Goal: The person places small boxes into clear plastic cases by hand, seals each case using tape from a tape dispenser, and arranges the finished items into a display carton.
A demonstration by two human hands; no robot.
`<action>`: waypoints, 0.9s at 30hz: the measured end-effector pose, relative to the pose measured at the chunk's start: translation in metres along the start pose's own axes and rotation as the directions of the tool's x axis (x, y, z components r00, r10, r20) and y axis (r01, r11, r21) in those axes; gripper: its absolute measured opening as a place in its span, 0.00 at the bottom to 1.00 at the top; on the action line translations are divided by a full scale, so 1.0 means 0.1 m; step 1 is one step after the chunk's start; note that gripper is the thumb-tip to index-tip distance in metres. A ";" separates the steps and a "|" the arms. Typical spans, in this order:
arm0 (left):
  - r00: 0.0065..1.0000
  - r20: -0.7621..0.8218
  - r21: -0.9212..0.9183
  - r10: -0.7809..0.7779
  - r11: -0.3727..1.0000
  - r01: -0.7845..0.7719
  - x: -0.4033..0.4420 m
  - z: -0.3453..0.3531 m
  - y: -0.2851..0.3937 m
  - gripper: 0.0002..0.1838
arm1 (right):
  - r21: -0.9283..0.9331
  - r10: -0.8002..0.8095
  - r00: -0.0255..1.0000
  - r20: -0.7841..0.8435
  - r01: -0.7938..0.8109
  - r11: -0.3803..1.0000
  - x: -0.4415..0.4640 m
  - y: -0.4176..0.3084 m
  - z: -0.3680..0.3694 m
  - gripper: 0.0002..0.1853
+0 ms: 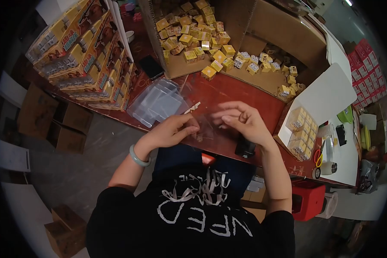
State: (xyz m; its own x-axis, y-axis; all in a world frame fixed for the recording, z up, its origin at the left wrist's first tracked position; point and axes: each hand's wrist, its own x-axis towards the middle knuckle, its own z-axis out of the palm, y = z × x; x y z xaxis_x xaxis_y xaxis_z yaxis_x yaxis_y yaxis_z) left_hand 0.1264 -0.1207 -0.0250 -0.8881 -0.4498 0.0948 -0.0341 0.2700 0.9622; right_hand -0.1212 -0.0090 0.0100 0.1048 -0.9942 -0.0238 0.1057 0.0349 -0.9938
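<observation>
Pinching thin clear plastic (pixel 207 128) in the left hand (pixel 175 129), above the near edge of the red table (pixel 245 92), near the see-through pile (pixel 159 103). Holding the right hand (pixel 244 122) half-curled opposite, too unclear to tell whether gripping.

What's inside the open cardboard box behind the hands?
The cardboard box holds a heap of small, mostly yellow boxes. Whatever lies beneath the heap's surface is covered.
</observation>
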 end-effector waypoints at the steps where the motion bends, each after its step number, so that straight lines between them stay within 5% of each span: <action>1: 0.998 0.017 -0.119 -0.056 0.991 0.058 -0.03 0.01 0.07 0.05 | 0.071 0.072 0.995 0.071 -0.077 0.994 0.05 0.06 0.02 0.12; 2: 0.986 0.107 -0.124 -0.130 0.982 0.143 -0.04 -0.05 0.02 0.16 | 0.110 0.080 0.996 0.045 -0.085 0.990 0.07 0.10 0.05 0.11; 3: 0.998 -0.062 0.174 -0.024 0.984 0.035 -0.05 -0.01 0.06 0.24 | 0.148 0.092 0.996 0.019 -0.094 0.984 0.07 0.12 0.08 0.09; 5: 0.916 -0.264 0.719 0.303 0.695 -0.023 -0.07 0.25 0.20 0.39 | 0.218 0.106 0.993 -0.045 -0.093 0.971 0.05 0.16 0.16 0.07; 6: 0.917 -0.303 0.725 0.259 0.687 0.045 -0.08 0.40 0.17 0.60 | 0.250 0.106 0.991 -0.082 -0.083 0.965 0.03 0.18 0.21 0.06; 10: 0.846 -0.447 0.629 0.291 0.774 0.066 0.00 0.73 -0.13 0.55 | 0.095 0.144 0.981 -0.133 -0.132 0.987 -0.05 0.21 0.34 0.04; 11: 0.836 -0.437 0.640 0.330 0.767 0.032 -0.01 0.73 -0.19 0.54 | 0.192 0.120 0.989 -0.087 -0.101 0.976 -0.04 0.20 0.30 0.03; 14: 0.813 -0.402 0.672 0.421 0.739 -0.050 -0.07 0.65 -0.18 0.49 | 0.090 0.065 0.977 -0.205 -0.047 0.995 0.04 0.20 0.26 0.07; 18: 0.789 -0.394 0.687 0.471 0.721 -0.088 -0.03 0.55 -0.20 0.44 | -0.228 0.028 0.983 -0.184 -0.070 0.971 0.17 0.25 0.40 0.13; 19: 0.783 -0.399 0.682 0.478 0.725 -0.095 -0.02 0.54 -0.21 0.43 | -0.188 0.037 0.989 -0.143 -0.064 0.980 0.22 0.22 0.37 0.13; 22: 0.837 -0.505 0.502 0.210 0.861 0.087 -0.06 0.33 -0.29 0.41 | -0.006 0.080 0.986 -0.144 -0.082 0.997 0.50 0.09 0.07 0.14; 25: 0.861 -0.501 -0.060 -0.089 0.996 0.067 -0.12 0.10 -0.51 0.22 | -0.392 -0.125 0.862 -0.491 -0.091 0.916 1.14 0.30 -0.58 0.14; 27: 0.874 -0.440 -0.302 -0.208 0.950 0.074 -0.13 0.05 -0.54 0.10 | -0.582 -0.217 0.840 -0.497 -0.136 0.802 1.71 0.78 -1.08 0.17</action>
State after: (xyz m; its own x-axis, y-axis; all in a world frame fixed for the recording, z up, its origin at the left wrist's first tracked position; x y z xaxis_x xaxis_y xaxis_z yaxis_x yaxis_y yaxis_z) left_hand 0.1375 -0.1250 -0.0792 -0.5670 -0.8237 -0.0048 0.0409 -0.0340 0.9986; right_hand -0.2023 -0.1871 -0.0830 -0.4259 -0.8936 0.1418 -0.5047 0.1045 -0.8569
